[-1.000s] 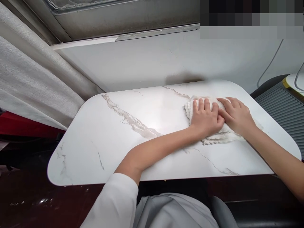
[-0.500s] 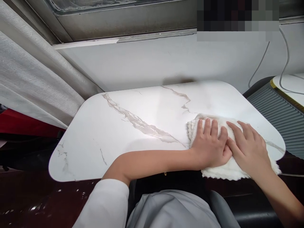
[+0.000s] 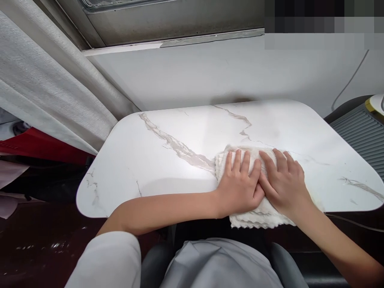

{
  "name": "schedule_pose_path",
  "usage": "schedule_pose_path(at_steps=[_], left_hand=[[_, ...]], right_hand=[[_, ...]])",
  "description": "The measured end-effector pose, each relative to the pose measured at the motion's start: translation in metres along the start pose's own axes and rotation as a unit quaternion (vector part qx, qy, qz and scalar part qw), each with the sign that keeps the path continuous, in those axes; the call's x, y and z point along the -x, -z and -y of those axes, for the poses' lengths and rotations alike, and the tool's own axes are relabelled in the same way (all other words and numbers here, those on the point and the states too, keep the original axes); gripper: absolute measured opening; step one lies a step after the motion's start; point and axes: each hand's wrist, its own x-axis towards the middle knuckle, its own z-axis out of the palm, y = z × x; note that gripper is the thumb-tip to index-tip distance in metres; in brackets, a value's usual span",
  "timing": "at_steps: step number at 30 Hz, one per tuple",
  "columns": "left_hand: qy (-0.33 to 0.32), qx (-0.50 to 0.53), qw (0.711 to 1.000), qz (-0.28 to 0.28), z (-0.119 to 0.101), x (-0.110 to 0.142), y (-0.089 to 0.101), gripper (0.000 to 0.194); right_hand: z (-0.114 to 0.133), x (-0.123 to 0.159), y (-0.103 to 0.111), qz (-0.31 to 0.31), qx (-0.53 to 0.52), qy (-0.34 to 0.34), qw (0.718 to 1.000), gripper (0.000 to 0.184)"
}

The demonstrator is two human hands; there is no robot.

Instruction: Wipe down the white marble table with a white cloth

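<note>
A cream-white cloth point(image 3: 255, 219) with a scalloped edge lies folded on a white table point(image 3: 120, 160) with grey-brown marble veins. My left hand point(image 3: 238, 185) rests palm down on the cloth's left half, its fingers spread and lying flat. Beside it, my right hand point(image 3: 286, 186) presses on the right half, also open with fingers stretched forward. The thumbs meet in the middle of the cloth. Part of the cloth's front edge hangs past the near side of the tabletop. Both palms are hidden from above.
Behind the table runs a white wall panel point(image 3: 180, 80) under a metal window frame point(image 3: 180, 24). A pale curtain point(image 3: 60, 80) hangs at the left, near a red cloth item point(image 3: 45, 146). To the right stand a grey ribbed surface point(image 3: 360, 132) and a thin cable point(image 3: 351, 78).
Both hands have slid the cloth leftward along the near side of the table, toward the thick vein. My view has shifted slightly left too. The hands remain flat on the cloth.
</note>
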Motion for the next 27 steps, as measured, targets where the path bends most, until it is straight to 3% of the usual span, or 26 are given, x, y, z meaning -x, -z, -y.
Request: schedule_pose_path(at_steps=[7, 20, 27], left_hand=[[0.048, -0.011, 0.999, 0.024, 0.031, -0.021, 0.002, 0.059], [0.103, 0.014, 0.994, -0.015, 0.109, -0.125, -0.012, 0.045], [0.120, 0.023, 0.992, -0.033, 0.137, -0.160, -0.017, 0.041]], right_hand=[[0.010, -0.046, -0.008, 0.013, 0.002, 0.042, 0.999, 0.061], [-0.002, -0.173, -0.039, -0.022, -0.077, -0.005, 0.997, 0.053], [-0.010, -0.227, -0.060, -0.057, -0.117, 0.001, 0.992, 0.050]])
